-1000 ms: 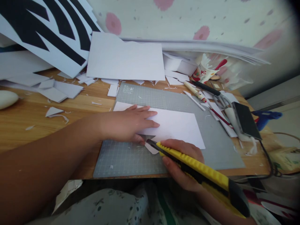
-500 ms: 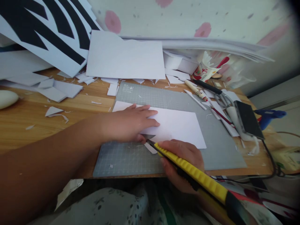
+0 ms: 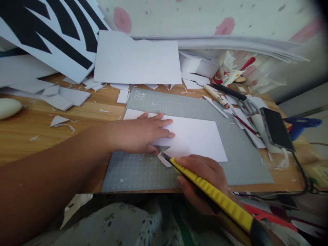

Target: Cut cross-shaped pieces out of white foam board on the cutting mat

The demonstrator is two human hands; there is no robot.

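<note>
not a lot had changed over that last second tbh. my left hand [image 3: 139, 136] hadn't budged, and the tip of my yellow utility knife [image 3: 222, 200] was in pretty much the same spot by the little notch [image 3: 164, 148]. what did shift was the handle: its back end had swung lower and ran off the bottom of the view, and my right hand [image 3: 211, 169] went along with it. i'd read that as me fiddling with the blade angle, so the cutting seemed to be parked at the same corner.

finger check: the left fingers were spread flat, pressing the white sheet [image 3: 194, 136] down, and the right ones were wrapped round the knife body. my left thumb was just beside the blade tip, which looked like the obvious risk if it slipped. couldn't tell if the tip touched or hovered.

the sheet lay flat on the gray cutting mat [image 3: 138, 174], on the wooden tabletop [image 3: 87, 114]. it was long and plain white with a straight right end, part of its left side hidden under my hand. the notch in its near edge was dark, with a small pale flap [image 3: 165, 161] below it. whether that was still attached, no idea.
</note>
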